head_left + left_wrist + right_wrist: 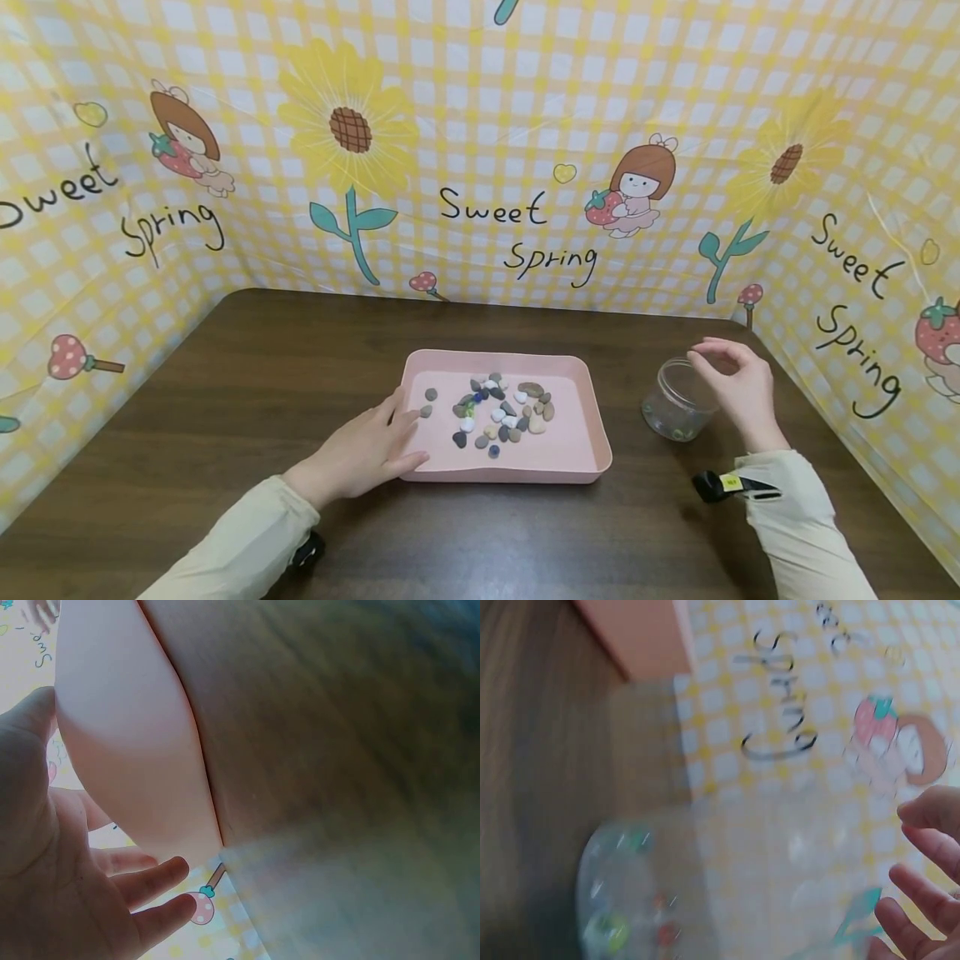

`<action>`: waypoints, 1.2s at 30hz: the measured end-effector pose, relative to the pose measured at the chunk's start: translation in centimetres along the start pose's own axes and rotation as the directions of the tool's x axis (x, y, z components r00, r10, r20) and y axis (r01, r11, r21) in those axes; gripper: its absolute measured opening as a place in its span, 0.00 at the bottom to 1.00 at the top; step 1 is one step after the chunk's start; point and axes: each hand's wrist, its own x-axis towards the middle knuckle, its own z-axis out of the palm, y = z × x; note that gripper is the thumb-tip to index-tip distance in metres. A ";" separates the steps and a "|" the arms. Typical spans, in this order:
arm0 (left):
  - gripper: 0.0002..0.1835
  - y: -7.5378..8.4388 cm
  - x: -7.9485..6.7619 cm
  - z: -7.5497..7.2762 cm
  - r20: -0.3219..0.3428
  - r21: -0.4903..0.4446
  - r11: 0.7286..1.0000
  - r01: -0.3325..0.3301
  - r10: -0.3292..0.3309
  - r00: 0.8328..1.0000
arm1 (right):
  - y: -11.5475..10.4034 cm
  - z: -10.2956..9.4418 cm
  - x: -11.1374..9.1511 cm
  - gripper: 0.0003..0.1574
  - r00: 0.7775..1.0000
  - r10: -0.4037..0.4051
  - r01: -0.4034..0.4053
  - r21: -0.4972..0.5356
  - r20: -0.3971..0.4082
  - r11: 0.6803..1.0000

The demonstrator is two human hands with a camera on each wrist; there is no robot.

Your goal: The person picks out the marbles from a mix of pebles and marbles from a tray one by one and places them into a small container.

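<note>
Pebbles [498, 414], assorted: lay in a pink tray [577, 433], two near its left edge; left hand [356, 454], open, fingers spread, rested at that edge; glass jar [670, 417], marbles [615, 934] inside: stood toward the table's [247, 400] right edge; right hand [738, 392]: fingertips near its rim, grip indeterminable

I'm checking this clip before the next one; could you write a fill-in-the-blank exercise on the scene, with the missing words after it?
1. The pebbles lie in a tray coloured ____.
2. The hand nearest the tray is the person's ____ one.
3. The jar stands to the ____ of the tray.
4. The cloth is printed with "Sweet ____".
Missing words: pink; left; right; Spring.
</note>
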 end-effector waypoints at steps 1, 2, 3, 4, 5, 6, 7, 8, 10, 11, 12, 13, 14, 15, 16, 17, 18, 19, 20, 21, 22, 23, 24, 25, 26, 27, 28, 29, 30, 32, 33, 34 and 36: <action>0.33 0.0 0.0 0.0 0.002 0.000 1.000 0.000 0.000 1.000 | -0.5 0.1 0.1 0.16 0.999 -0.030 0.029 0.026 0.015 0.999; 0.33 0.0 0.0 0.0 0.004 0.000 1.000 0.000 0.000 1.000 | -1.0 0.3 0.1 0.16 0.998 -0.055 0.053 0.047 0.032 0.997; 0.33 0.0 0.0 0.0 0.005 -0.001 1.000 0.000 0.000 1.000 | -1.4 0.4 0.2 0.16 0.995 -0.079 0.075 0.069 0.054 0.995; 0.33 -0.1 0.1 0.0 0.008 -0.002 1.000 0.002 -0.002 1.000 | -1.9 0.6 0.3 0.15 0.992 -0.101 0.094 0.087 0.075 0.992; 0.33 -0.1 0.1 0.0 0.011 -0.002 1.000 0.003 -0.003 1.000 | -2.4 0.9 0.3 0.15 0.988 -0.119 0.109 0.103 0.097 0.989; 0.33 -0.1 0.1 -0.1 0.014 -0.003 1.000 0.004 -0.004 1.000 | -3.0 1.1 0.4 0.15 0.984 -0.131 0.117 0.119 0.122 0.986; 0.34 -0.1 0.1 -0.1 0.017 -0.003 1.000 0.005 -0.005 1.000 | -3.4 1.4 0.4 0.15 0.979 -0.140 0.120 0.137 0.149 0.983; 0.34 0.0 0.1 -0.1 0.018 -0.004 1.000 0.006 -0.006 1.000 | -3.9 1.7 0.4 0.15 0.972 -0.149 0.120 0.161 0.179 0.980; 0.34 0.0 0.1 -0.2 0.022 -0.003 1.000 0.007 -0.007 1.000 | -4.8 2.3 0.4 0.15 0.956 -0.165 0.115 0.207 0.243 0.971; 0.34 0.0 0.1 -0.2 0.024 -0.003 1.000 0.008 -0.008 1.000 | -5.2 2.6 0.4 0.15 0.946 -0.173 0.109 0.233 0.273 0.966; 0.34 0.0 0.1 -0.2 0.024 -0.002 1.000 0.008 -0.008 1.000 | -5.6 3.0 0.4 0.15 0.935 -0.181 0.103 0.255 0.304 0.961; 0.34 0.0 0.1 -0.2 0.025 -0.003 1.000 0.009 -0.009 1.000 | -5.9 3.3 0.3 0.15 0.923 -0.190 0.096 0.277 0.334 0.956; 0.34 0.0 0.1 -0.2 0.025 -0.003 1.000 0.009 -0.009 1.000 | -6.1 3.7 0.3 0.15 0.911 -0.197 0.088 0.295 0.363 0.951; 0.34 0.0 0.1 -0.2 0.026 -0.002 1.000 0.010 -0.010 1.000 | -6.4 4.1 0.2 0.15 0.899 -0.203 0.081 0.307 0.388 0.948; 0.34 0.0 0.1 -0.2 0.026 -0.002 1.000 0.010 -0.010 1.000 | -6.7 4.4 0.1 0.15 0.887 -0.210 0.075 0.319 0.412 0.945; 0.34 0.0 0.1 -0.2 0.027 -0.002 1.000 0.011 -0.011 1.000 | -7.0 4.8 0.1 0.14 0.875 -0.218 0.070 0.332 0.432 0.941; 0.34 0.0 0.1 -0.2 0.027 -0.001 1.000 0.011 -0.011 1.000 | -7.3 5.2 0.0 0.14 0.863 -0.224 0.067 0.337 0.452 0.939; 0.34 0.0 0.1 -0.2 0.028 -0.001 1.000 0.011 -0.011 1.000 | -7.6 5.6 0.0 0.13 0.851 -0.233 0.067 0.342 0.472 0.937; 0.34 -0.1 0.1 -0.2 0.028 0.000 1.000 0.012 -0.012 1.000 | -7.9 6.0 -0.1 0.13 0.838 -0.242 0.069 0.345 0.490 0.936; 0.34 -0.1 0.1 -0.2 0.028 -0.001 1.000 0.012 -0.012 1.000 | -8.2 6.4 -0.1 0.12 0.824 -0.249 0.069 0.345 0.509 0.936; 0.34 -0.1 0.1 -0.2 0.028 -0.002 1.000 0.012 -0.012 1.000 | -8.4 6.8 -0.2 0.11 0.809 -0.258 0.073 0.345 0.529 0.936; 0.34 0.0 0.1 -0.2 0.027 -0.003 1.000 0.011 -0.011 1.000 | -8.6 7.2 -0.2 0.11 0.792 -0.267 0.074 0.347 0.550 0.935; 0.34 0.0 0.1 -0.2 0.026 -0.003 1.000 0.010 -0.010 1.000 | -8.8 7.5 -0.2 0.11 0.775 -0.273 0.072 0.350 0.570 0.934; 0.34 0.0 0.1 -0.2 0.024 -0.004 1.000 0.010 -0.010 1.000 | -9.0 7.9 -0.3 0.11 0.757 -0.282 0.069 0.357 0.589 0.932; 0.34 0.0 0.0 -0.2 0.023 -0.005 1.000 0.010 -0.010 1.000 | -9.0 8.2 -0.3 0.11 0.741 -0.290 0.063 0.367 0.606 0.928; 0.34 0.0 0.0 -0.2 0.021 -0.005 1.000 0.010 -0.010 1.000 | -9.1 8.6 -0.3 0.11 0.725 -0.298 0.060 0.375 0.621 0.925; 0.34 0.0 0.0 -0.2 0.020 -0.006 1.000 0.009 -0.009 1.000 | -9.2 8.9 -0.4 0.11 0.709 -0.312 0.061 0.386 0.632 0.921; 0.34 0.0 0.0 -0.2 0.018 -0.006 1.000 0.007 -0.007 1.000 | -9.2 9.2 -0.4 0.11 0.695 -0.321 0.058 0.396 0.643 0.917; 0.34 0.0 0.0 -0.2 0.020 -0.006 1.000 0.009 -0.008 1.000 | -9.2 9.6 -0.4 0.11 0.682 -0.332 0.062 0.401 0.651 0.914; 0.34 0.0 0.0 -0.3 0.022 -0.004 1.000 0.008 -0.008 1.000 | -9.2 10.2 -0.4 0.10 0.653 -0.354 0.071 0.412 0.669 0.909; 0.34 0.0 0.0 -0.3 0.023 -0.003 1.000 0.008 -0.008 1.000 | -9.2 10.6 -0.4 0.10 0.637 -0.363 0.077 0.412 0.680 0.908; 0.34 0.0 0.0 -0.3 0.022 -0.003 1.000 0.008 -0.008 1.000 | -9.3 10.9 -0.3 0.10 0.621 -0.371 0.080 0.414 0.691 0.907; 0.34 0.1 0.0 -0.3 0.018 -0.003 1.000 0.011 -0.011 1.000 | -9.4 11.6 -0.2 0.11 0.588 -0.380 0.083 0.414 0.714 0.907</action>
